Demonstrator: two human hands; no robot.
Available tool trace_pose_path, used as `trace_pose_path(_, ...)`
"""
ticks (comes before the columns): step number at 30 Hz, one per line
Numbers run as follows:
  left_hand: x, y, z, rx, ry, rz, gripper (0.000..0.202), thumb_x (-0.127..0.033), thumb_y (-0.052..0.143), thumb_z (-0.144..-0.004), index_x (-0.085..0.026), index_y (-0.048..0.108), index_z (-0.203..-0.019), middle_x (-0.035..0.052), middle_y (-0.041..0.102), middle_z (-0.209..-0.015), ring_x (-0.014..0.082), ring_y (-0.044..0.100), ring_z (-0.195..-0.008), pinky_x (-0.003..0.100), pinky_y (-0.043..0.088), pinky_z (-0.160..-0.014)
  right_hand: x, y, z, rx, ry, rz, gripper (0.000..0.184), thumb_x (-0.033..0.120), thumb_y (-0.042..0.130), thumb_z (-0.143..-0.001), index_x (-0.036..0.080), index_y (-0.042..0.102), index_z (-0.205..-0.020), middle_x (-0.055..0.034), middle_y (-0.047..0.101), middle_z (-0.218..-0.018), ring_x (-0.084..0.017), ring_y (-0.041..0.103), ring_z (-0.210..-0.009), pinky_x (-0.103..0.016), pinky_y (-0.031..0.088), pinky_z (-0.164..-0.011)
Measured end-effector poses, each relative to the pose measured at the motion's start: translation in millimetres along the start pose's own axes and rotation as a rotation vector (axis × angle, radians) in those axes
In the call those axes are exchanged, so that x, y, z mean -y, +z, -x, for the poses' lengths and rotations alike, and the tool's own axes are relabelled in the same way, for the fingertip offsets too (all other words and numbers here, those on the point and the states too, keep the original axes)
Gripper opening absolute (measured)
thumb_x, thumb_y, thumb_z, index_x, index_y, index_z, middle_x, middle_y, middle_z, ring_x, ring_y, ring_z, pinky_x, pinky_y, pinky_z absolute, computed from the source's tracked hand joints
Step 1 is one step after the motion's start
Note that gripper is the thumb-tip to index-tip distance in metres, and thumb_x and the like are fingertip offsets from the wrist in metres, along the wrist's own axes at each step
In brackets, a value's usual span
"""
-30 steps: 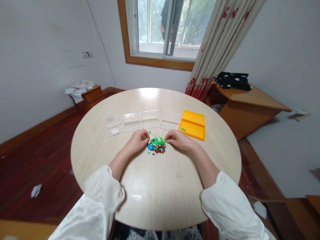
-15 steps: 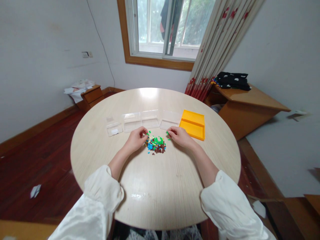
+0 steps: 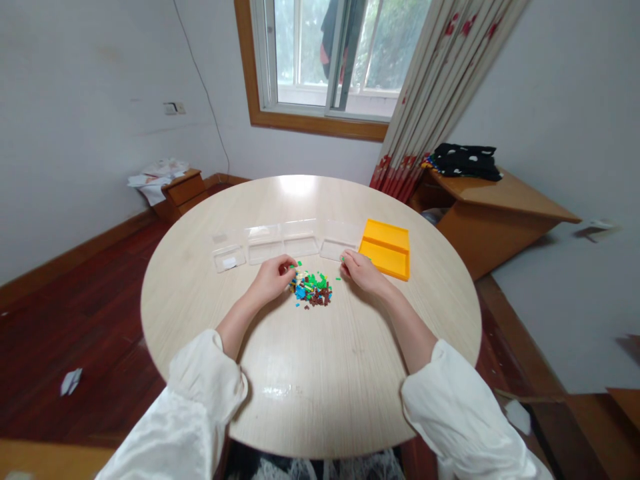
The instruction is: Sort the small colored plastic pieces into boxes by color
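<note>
A small heap of toy building bricks (image 3: 316, 291), green, blue, brown and pale yellow, lies in the middle of the round table. At its left edge is my left hand (image 3: 273, 277), fingers pinched together; green bits show by the fingertips, but what they hold is unclear. My right hand (image 3: 363, 270) is closed in a pinch, with a small green brick (image 3: 343, 259) showing at its fingertips. It hovers just right of the heap, at the near left side of the open yellow box (image 3: 395, 263) and close to a clear plastic box (image 3: 333, 249).
More clear plastic boxes, a small one (image 3: 230, 259) and a wider one (image 3: 265, 251) with two compartments, stand open in a row behind the heap. The round pale wooden table (image 3: 320, 373) fills the middle. A wooden desk (image 3: 520, 200) with dark cloth stands at the right.
My right hand has moved slightly away from the heap, up and right toward the boxes, with the green brick. My left hand has barely moved.
</note>
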State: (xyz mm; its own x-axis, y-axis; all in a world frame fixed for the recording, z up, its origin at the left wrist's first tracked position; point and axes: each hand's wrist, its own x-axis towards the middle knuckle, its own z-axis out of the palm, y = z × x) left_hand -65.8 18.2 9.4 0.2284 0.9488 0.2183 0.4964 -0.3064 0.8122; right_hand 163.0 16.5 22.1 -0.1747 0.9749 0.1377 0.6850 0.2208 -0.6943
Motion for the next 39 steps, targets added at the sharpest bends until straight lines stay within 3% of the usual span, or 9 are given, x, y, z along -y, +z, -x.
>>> trace_pose_path(6, 3.2, 1.0, -0.8, -0.006, 0.005, 0.045, 0.010, -0.021, 0.052, -0.070, -0.015, 0.059, -0.074, -0.0032, 0.053, -0.058, 0.0106, 0.047, -0.055, 0.023, 0.037, -0.055, -3.7, 5.1, -0.3, 0.018, 0.000, -0.095, 0.032, 0.032, 0.030, -0.089, 0.021, 0.037, -0.060, 0.0046, 0.043, -0.052, -0.010, 0.041, -0.051, -0.023, 0.032, -0.054)
trace_pose_path(14, 12.4, 3.0, -6.4, -0.053, -0.055, 0.155, 0.012, -0.028, 0.052, -0.072, -0.017, 0.053, -0.071, 0.0006, 0.059, -0.062, 0.0142, 0.057, -0.059, 0.025, 0.041, -0.058, -12.4, 16.7, -5.2, -0.029, 0.030, -0.410, 0.030, 0.046, 0.055, -0.075, 0.016, 0.054, -0.067, -0.0004, 0.057, -0.059, -0.010, 0.051, -0.053, -0.024, 0.042, -0.054)
trace_pose_path(21, 14.0, 0.9, -7.2, -0.106, -0.050, 0.186, 0.014, -0.031, 0.054, -0.069, -0.017, 0.055, -0.071, 0.0014, 0.061, -0.064, 0.0149, 0.057, -0.060, 0.025, 0.041, -0.058, -24.7, -5.5, -12.1, -0.404, 0.022, -0.446, 0.027, 0.036, 0.060, -0.071, 0.016, 0.066, -0.087, -0.0054, 0.068, -0.080, -0.013, 0.059, -0.065, -0.028, 0.049, -0.063)
trace_pose_path(24, 14.8, 0.7, -7.6, -0.130, -0.032, 0.194, 0.014, -0.029, 0.055, -0.068, -0.016, 0.057, -0.072, 0.0011, 0.061, -0.064, 0.0144, 0.056, -0.060, 0.025, 0.041, -0.057, -36.3, -18.7, -14.3, -0.562, 0.041, -0.465, 0.028, 0.037, 0.059, -0.070, 0.016, 0.068, -0.085, -0.0044, 0.068, -0.076, -0.012, 0.058, -0.061, -0.028, 0.048, -0.059)
trace_pose_path(27, 16.4, 1.0, -8.3, -0.142, -0.009, 0.187, 0.014, -0.026, 0.054, -0.067, -0.016, 0.060, -0.074, 0.0010, 0.063, -0.066, 0.0141, 0.056, -0.061, 0.025, 0.042, -0.059, -43.2, -25.6, -14.9, -0.629, 0.063, -0.447, 0.026, 0.039, 0.060, -0.069, 0.016, 0.067, -0.078, -0.0030, 0.065, -0.069, -0.011, 0.055, -0.057, -0.027, 0.046, -0.056)
trace_pose_path(31, 16.4, 1.6, -7.3, -0.092, 0.022, 0.133, 0.019, -0.026, 0.052, -0.069, -0.015, 0.065, -0.076, 0.0013, 0.063, -0.065, 0.0134, 0.053, -0.059, 0.025, 0.040, -0.059, -36.6, -20.2, -12.6, -0.532, 0.043, -0.382, 0.025, 0.040, 0.063, -0.067, 0.016, 0.065, -0.068, -0.0012, 0.061, -0.060, -0.011, 0.053, -0.055, -0.026, 0.043, -0.056)
trace_pose_path(39, 7.1, 1.2, -2.3, -0.011, 0.041, 0.050, 0.019, -0.026, 0.057, -0.069, -0.014, 0.067, -0.079, -0.0003, 0.059, -0.061, 0.0116, 0.049, -0.056, 0.024, 0.040, -0.058, -4.4, 12.4, -1.2, -0.017, -0.048, -0.190, 0.018, 0.030, 0.066, -0.066, 0.012, 0.066, -0.062, 0.0021, 0.056, -0.052, -0.008, 0.044, -0.051, -0.022, 0.033, -0.051)
